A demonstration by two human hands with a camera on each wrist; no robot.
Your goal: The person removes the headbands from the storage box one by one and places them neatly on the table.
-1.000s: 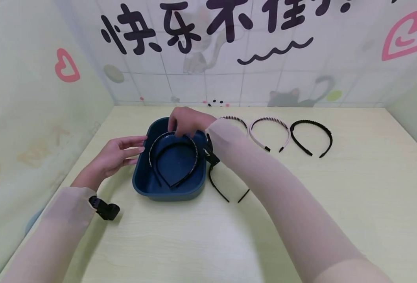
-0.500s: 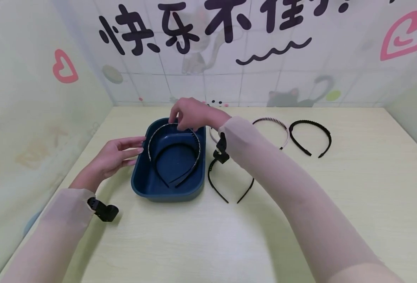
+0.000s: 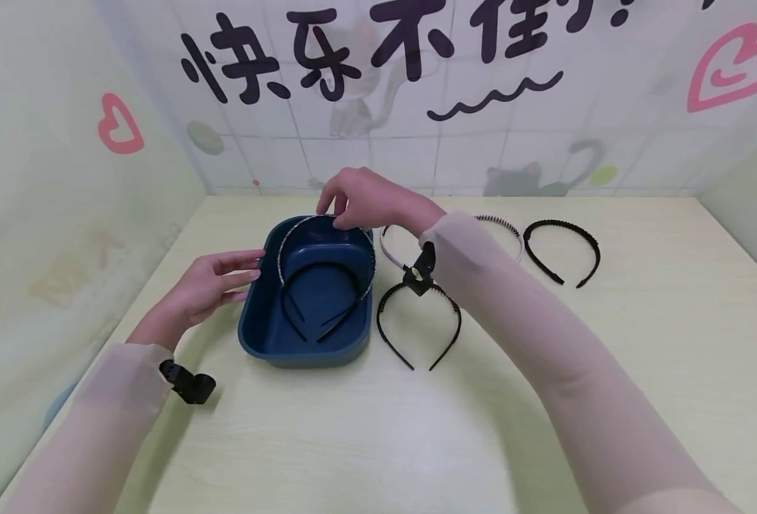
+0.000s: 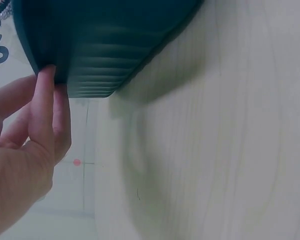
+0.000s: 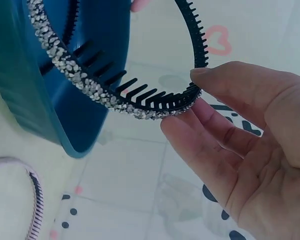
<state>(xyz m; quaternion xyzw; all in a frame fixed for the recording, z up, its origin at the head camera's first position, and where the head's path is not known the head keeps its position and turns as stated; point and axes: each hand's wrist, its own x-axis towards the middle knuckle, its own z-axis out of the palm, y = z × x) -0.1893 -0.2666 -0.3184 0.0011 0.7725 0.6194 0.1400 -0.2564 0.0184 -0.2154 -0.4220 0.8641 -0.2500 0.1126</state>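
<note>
Pinching a sparkly headband (image 5: 82,82) by its top, the right hand (image 3: 368,200) has it over the blue bin (image 3: 317,359), left of centre in the head view. The left hand (image 3: 208,282), fingers kinda spread, touches the bin's left side.

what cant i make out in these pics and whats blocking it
- Upper part of the blue tub: left wrist view, cut off by the top edge.
- Much of the nearer pale headband: head view, behind the right arm.
- Left part of the farther pale headband: head view, same arm.
- Part of the sparkly headband: right wrist view, under the right hand.
</note>
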